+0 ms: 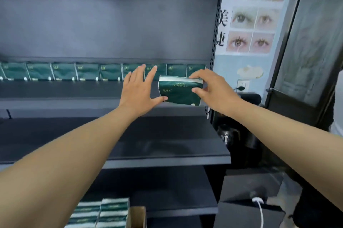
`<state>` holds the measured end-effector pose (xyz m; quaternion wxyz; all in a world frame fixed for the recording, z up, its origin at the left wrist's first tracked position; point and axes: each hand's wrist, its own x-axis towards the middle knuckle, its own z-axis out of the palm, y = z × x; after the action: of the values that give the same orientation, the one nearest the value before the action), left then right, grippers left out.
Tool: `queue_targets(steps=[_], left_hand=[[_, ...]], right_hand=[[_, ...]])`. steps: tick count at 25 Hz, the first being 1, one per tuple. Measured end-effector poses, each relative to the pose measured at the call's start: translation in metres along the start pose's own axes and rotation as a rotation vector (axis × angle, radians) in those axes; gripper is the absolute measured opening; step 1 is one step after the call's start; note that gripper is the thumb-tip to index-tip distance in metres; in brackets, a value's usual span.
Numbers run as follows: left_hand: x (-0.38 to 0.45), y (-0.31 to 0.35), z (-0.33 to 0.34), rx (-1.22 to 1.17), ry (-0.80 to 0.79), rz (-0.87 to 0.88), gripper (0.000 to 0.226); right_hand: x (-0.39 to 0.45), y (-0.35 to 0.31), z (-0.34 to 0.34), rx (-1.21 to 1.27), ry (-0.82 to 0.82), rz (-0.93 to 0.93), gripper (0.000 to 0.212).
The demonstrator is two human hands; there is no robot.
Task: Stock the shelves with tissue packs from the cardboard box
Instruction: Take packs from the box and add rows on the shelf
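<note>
A dark green tissue pack [179, 91] is held at the right end of the upper shelf [74, 94], just in front of a row of several matching packs [89, 72] standing along the shelf's back. My right hand [209, 86] grips the pack's right side, fingers over its top and thumb on its face. My left hand [139, 90] is spread flat with straight fingers, its thumb touching the pack's lower left corner. The cardboard box [136, 216] sits at the bottom edge, with more striped packs [104, 213] inside.
A bare dark shelf [167, 144] juts out below the upper one, and another lies lower down. To the right are the perforated upright [214, 42], a wall poster with eye pictures, a dark framed panel and a black stand with a white cable [259, 207].
</note>
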<state>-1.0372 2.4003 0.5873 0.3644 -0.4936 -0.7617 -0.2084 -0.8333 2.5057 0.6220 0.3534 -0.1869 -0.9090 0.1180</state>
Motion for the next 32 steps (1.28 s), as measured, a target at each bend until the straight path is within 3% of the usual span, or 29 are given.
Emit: queue_targets(steps=[4,12,18,23,32], left_hand=[[0.066,-0.018,0.037,-0.027,0.007,-0.006,0.099],[0.133,-0.042,0.173,0.050,-0.171,-0.058,0.103],[0.179,-0.062,0.236,0.097,-0.126,-0.064,0.097],[0.208,-0.074,0.274,0.220,-0.133,0.034,0.092],[0.204,-0.081,0.268,0.237,-0.075,0.005,0.108]], right_hand=[[0.071,0.034,0.012,-0.011,0.022,-0.037,0.031],[0.172,0.143,0.089,-0.027,0.061,0.088,0.030],[0.260,0.211,0.151,0.006,0.074,0.122,0.028],[0.290,0.237,0.181,-0.257,-0.007,-0.032,0.065],[0.278,0.227,0.175,-0.323,0.090,-0.098,0.072]])
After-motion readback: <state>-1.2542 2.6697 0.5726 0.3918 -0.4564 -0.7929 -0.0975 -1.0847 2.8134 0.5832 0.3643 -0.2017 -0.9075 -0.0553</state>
